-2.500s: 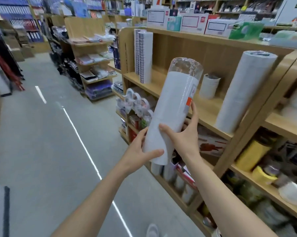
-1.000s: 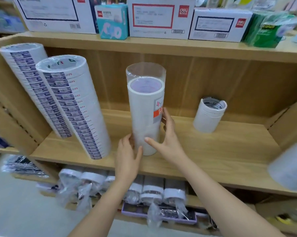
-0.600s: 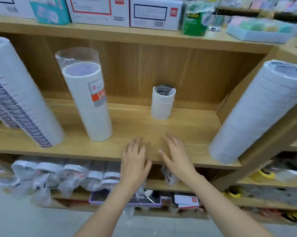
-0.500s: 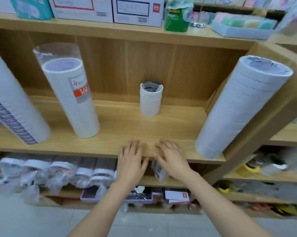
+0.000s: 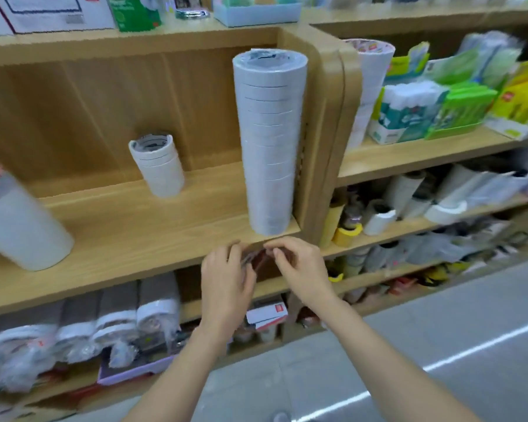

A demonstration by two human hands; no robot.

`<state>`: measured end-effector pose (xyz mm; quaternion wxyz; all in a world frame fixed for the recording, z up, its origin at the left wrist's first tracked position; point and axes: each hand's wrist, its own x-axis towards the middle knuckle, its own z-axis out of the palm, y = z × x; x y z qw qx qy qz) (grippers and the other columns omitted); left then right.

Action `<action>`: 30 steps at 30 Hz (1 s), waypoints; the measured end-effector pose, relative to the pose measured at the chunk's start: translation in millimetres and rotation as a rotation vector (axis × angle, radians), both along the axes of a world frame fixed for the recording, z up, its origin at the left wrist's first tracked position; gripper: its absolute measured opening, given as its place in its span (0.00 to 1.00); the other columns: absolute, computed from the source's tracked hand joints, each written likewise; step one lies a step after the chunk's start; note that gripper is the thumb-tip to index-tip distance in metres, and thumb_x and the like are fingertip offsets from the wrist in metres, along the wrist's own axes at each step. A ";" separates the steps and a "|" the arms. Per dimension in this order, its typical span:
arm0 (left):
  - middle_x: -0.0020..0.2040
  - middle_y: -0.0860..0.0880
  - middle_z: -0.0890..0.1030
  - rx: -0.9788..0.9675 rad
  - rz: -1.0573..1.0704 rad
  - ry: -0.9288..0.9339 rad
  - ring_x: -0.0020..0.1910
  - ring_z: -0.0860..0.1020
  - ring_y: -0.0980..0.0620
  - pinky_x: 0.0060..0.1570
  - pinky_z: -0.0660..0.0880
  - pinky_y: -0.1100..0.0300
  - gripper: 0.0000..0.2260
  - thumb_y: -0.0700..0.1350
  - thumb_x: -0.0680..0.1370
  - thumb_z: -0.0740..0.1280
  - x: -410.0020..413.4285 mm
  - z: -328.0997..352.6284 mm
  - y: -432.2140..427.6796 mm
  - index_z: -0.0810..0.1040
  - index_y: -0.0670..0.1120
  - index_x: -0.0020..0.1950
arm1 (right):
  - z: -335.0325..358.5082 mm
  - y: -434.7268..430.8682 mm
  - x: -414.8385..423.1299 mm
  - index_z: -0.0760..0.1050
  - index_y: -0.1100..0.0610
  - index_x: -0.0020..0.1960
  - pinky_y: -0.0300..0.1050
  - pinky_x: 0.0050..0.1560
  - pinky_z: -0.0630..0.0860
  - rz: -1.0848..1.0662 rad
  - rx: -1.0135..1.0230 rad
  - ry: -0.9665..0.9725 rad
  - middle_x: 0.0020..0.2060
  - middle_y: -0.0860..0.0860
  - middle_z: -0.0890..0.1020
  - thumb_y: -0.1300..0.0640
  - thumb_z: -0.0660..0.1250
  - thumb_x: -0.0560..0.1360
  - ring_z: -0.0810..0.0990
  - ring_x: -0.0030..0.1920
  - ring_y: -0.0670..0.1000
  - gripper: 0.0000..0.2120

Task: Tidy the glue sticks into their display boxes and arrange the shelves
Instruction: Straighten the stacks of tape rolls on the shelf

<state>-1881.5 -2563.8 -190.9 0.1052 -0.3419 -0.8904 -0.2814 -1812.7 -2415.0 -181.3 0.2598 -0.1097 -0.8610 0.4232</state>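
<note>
My left hand (image 5: 226,284) and my right hand (image 5: 299,269) meet just under the front edge of the wooden shelf (image 5: 128,239). Both pinch a small dark-red packet (image 5: 255,258), which is blurred and partly hidden by fingers. Directly above them a tall stack of white tape rolls (image 5: 267,141) stands at the shelf's right end. A short stack of tape rolls (image 5: 157,164) sits farther back, and a wrapped white tape tube (image 5: 19,226) stands at the left. I cannot make out any glue sticks.
Wrapped tape rolls (image 5: 116,318) and a red-and-white box (image 5: 267,312) fill the shelf below. The adjoining unit on the right holds green and white packs (image 5: 424,111) and a yellow tape roll (image 5: 346,234). Cartons (image 5: 52,10) line the top. Grey floor (image 5: 439,330) lies behind me.
I set the wrapped tape tube upright on the shelf and let go. My view swung right; both hands dropped from the shelf board to its front edge and closed on a small packet.
</note>
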 end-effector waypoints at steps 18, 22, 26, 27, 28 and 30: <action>0.74 0.43 0.68 -0.113 0.132 0.295 0.75 0.63 0.43 0.76 0.49 0.43 0.28 0.48 0.77 0.66 52.5 51.5 257.9 0.66 0.43 0.75 | 70.9 270.0 42.1 0.73 0.51 0.68 0.50 0.66 0.59 -0.133 0.481 -0.137 0.67 0.49 0.75 0.47 0.62 0.80 0.69 0.68 0.53 0.19; 0.65 0.43 0.75 0.032 0.283 0.338 0.67 0.69 0.42 0.68 0.63 0.45 0.20 0.46 0.76 0.62 65.5 65.2 258.6 0.74 0.44 0.67 | 90.7 282.7 25.8 0.74 0.54 0.66 0.49 0.61 0.66 0.004 0.357 -0.002 0.57 0.50 0.80 0.50 0.64 0.80 0.76 0.59 0.53 0.17; 0.74 0.41 0.63 0.090 0.488 0.380 0.74 0.59 0.39 0.70 0.58 0.43 0.24 0.45 0.75 0.63 67.5 85.7 249.5 0.71 0.47 0.72 | 103.1 264.8 -0.7 0.60 0.58 0.76 0.51 0.71 0.67 0.239 0.051 0.011 0.71 0.53 0.70 0.50 0.66 0.79 0.68 0.71 0.51 0.30; 0.77 0.41 0.57 0.073 0.510 0.376 0.77 0.53 0.39 0.73 0.53 0.43 0.26 0.44 0.75 0.63 64.6 89.5 247.0 0.67 0.48 0.75 | 104.7 258.6 -8.5 0.57 0.58 0.77 0.51 0.73 0.64 0.261 0.007 0.011 0.74 0.53 0.66 0.50 0.67 0.78 0.65 0.73 0.51 0.33; 0.79 0.41 0.53 0.053 0.518 0.372 0.79 0.48 0.40 0.75 0.49 0.44 0.29 0.44 0.76 0.63 61.1 92.8 244.1 0.63 0.48 0.77 | 105.6 252.6 -16.4 0.53 0.59 0.78 0.52 0.75 0.61 0.270 -0.036 0.011 0.76 0.53 0.63 0.50 0.68 0.78 0.61 0.75 0.51 0.36; 0.80 0.41 0.48 0.027 0.497 0.381 0.79 0.43 0.41 0.76 0.45 0.45 0.33 0.42 0.76 0.66 54.5 96.1 238.0 0.58 0.47 0.79 | 107.3 242.9 -30.5 0.47 0.58 0.80 0.52 0.77 0.57 0.249 -0.117 0.001 0.78 0.53 0.57 0.49 0.69 0.77 0.56 0.77 0.51 0.42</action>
